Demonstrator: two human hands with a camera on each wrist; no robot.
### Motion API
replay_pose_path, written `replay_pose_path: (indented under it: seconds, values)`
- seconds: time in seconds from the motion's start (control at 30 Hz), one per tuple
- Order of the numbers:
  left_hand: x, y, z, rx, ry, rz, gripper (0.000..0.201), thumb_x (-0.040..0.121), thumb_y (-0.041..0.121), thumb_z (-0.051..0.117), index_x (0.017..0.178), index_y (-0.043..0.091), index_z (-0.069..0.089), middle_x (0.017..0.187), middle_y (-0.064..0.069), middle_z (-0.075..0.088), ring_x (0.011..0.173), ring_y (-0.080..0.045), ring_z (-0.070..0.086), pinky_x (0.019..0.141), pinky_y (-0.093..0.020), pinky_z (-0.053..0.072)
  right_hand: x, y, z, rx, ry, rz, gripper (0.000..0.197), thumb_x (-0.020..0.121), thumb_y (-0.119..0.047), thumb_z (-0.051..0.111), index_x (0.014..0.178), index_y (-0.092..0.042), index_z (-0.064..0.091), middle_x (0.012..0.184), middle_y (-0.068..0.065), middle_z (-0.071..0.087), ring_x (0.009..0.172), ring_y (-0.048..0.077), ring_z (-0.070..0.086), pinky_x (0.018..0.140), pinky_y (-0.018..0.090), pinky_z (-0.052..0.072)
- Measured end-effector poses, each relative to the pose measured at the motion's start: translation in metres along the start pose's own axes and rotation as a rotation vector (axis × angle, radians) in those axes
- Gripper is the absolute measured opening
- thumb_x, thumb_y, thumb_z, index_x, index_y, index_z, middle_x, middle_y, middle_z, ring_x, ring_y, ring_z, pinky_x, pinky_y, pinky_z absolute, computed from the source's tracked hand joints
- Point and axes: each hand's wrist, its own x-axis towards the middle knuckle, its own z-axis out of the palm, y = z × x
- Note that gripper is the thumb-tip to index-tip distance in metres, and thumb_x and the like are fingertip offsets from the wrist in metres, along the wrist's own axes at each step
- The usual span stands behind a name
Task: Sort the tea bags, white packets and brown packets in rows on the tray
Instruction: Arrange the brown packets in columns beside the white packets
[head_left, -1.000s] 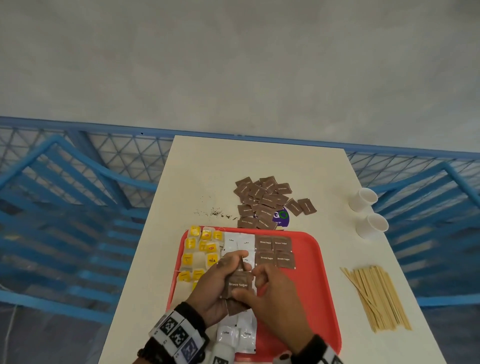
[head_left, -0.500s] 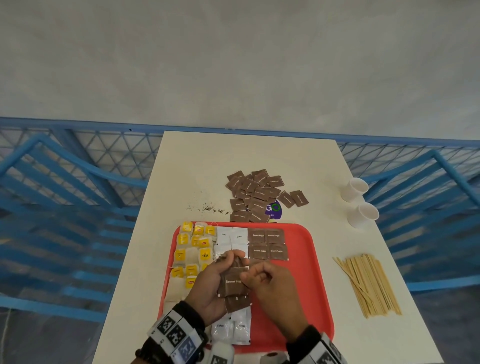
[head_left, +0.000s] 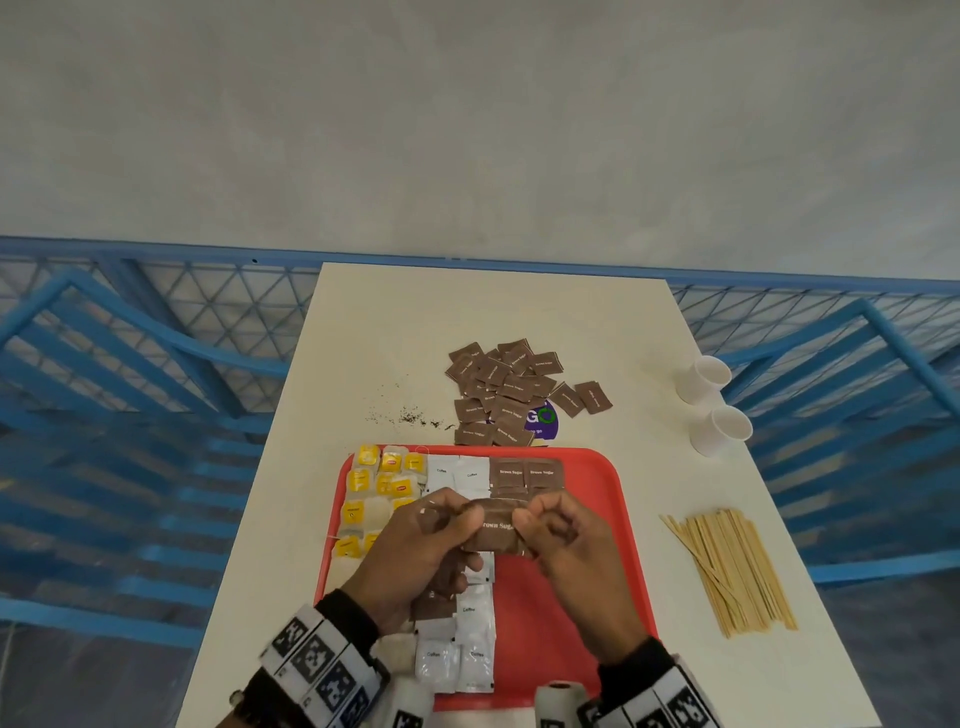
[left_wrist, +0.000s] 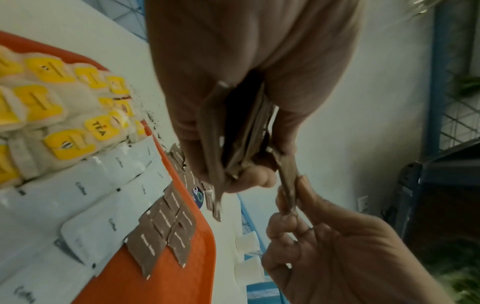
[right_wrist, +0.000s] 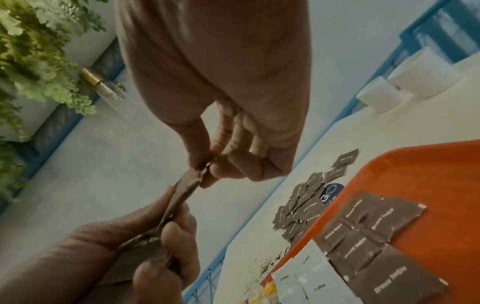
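Right hand (head_left: 563, 540) pinches one brown packet (head_left: 496, 526) off the left hand's (head_left: 415, 551) stack; brown rows (head_left: 527, 475) lie just ahead, probably nearer the right.

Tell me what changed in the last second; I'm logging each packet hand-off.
The right hand has pinched one brown packet and draws it sideways off the stack the left hand grips; a second ago it only touched the stack. Tray rows, loose pile, cups and sticks unchanged.

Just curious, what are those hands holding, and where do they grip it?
Left hand grips a small stack of brown sugar packets; right hand pinches the top one's right edge.
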Motion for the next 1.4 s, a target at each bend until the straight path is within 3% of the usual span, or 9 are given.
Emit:
replay_pose_path:
  seconds: [0.07,0.2,0.4,0.7,0.93,1.0,1.13,1.23,1.4]
  values:
    - [0.000,0.002,0.000,0.069,0.014,0.039,0.023,0.090,0.027,0.068,0.086,0.007,0.059,0.073,-0.018,0.065,0.052,-0.022,0.056,0.049,-0.027,0.047,-0.001,-0.002,-0.004,0.054,-0.059,0.039,0.011,0.091,-0.010,0.067,0.085,-0.005,0.060,0.076,0.006,0.064,0.061,0.004,0.054,0.055,0.013,0.041]
    - [-0.002,0.005,-0.001,0.152,0.006,0.085,0.021,0.093,0.024,0.066,0.080,0.009,0.060,0.070,-0.016,0.063,0.051,-0.026,0.053,0.046,-0.026,0.044,0.001,-0.003,-0.009,0.220,-0.159,0.207,0.011,0.084,-0.023,0.067,0.087,-0.015,0.059,0.091,0.009,0.059,0.078,0.019,0.049,0.055,0.025,0.033]
    - [-0.001,0.002,0.006,0.204,0.086,0.177,0.014,0.090,0.019,0.070,0.086,0.007,0.064,0.077,-0.017,0.067,0.054,-0.029,0.054,0.049,-0.029,0.047,-0.002,-0.004,-0.011,0.117,-0.154,0.116,0.013,0.085,-0.027,0.070,0.085,-0.014,0.065,0.079,0.002,0.065,0.064,0.006,0.051,0.055,0.017,0.039]
    - [-0.005,0.001,0.007,-0.158,-0.054,-0.123,0.022,0.079,0.020,0.073,0.062,0.014,0.060,0.068,-0.012,0.060,0.050,-0.021,0.056,0.041,-0.025,0.046,-0.004,0.009,-0.012,0.374,-0.165,0.261,0.022,0.073,-0.027,0.080,0.079,-0.011,0.066,0.087,0.013,0.065,0.068,0.014,0.054,0.058,0.025,0.039]
    - [-0.010,-0.019,0.003,0.026,0.014,-0.135,0.025,0.079,0.028,0.076,0.068,0.014,0.060,0.069,-0.015,0.060,0.047,-0.023,0.051,0.042,-0.023,0.042,-0.025,0.019,-0.012,-0.128,0.028,-0.076,0.019,0.087,-0.018,0.072,0.070,-0.012,0.068,0.071,0.007,0.069,0.068,0.013,0.057,0.068,0.021,0.047]
    - [-0.011,-0.025,0.004,0.003,0.014,-0.162,0.025,0.083,0.025,0.074,0.069,0.012,0.057,0.070,-0.017,0.058,0.048,-0.023,0.050,0.040,-0.022,0.042,-0.028,0.026,-0.015,-0.098,0.024,-0.010,0.016,0.088,-0.019,0.072,0.074,-0.011,0.070,0.069,0.005,0.070,0.064,0.011,0.056,0.063,0.019,0.045]
    - [-0.012,-0.035,0.002,-0.011,0.024,-0.198,0.025,0.084,0.024,0.074,0.070,0.012,0.057,0.071,-0.018,0.058,0.047,-0.023,0.052,0.039,-0.022,0.041,-0.035,0.035,-0.026,-0.044,-0.184,0.260,0.017,0.083,-0.021,0.077,0.081,-0.005,0.073,0.070,0.006,0.070,0.060,0.014,0.052,0.054,0.018,0.038]
    - [-0.011,-0.040,0.002,0.032,0.079,-0.194,0.024,0.082,0.025,0.075,0.069,0.013,0.060,0.069,-0.019,0.059,0.045,-0.022,0.051,0.038,-0.022,0.041,-0.036,0.038,-0.033,-0.070,-0.193,0.293,0.016,0.083,-0.022,0.078,0.074,-0.010,0.073,0.069,0.008,0.072,0.057,0.011,0.054,0.055,0.018,0.041]
    - [-0.009,-0.043,0.005,0.083,0.081,-0.162,0.025,0.084,0.025,0.076,0.074,0.008,0.060,0.071,-0.022,0.061,0.046,-0.024,0.049,0.041,-0.024,0.042,-0.031,0.037,-0.037,-0.002,-0.155,0.274,0.020,0.084,-0.023,0.074,0.087,-0.003,0.074,0.066,-0.001,0.067,0.054,0.004,0.051,0.053,0.013,0.039]
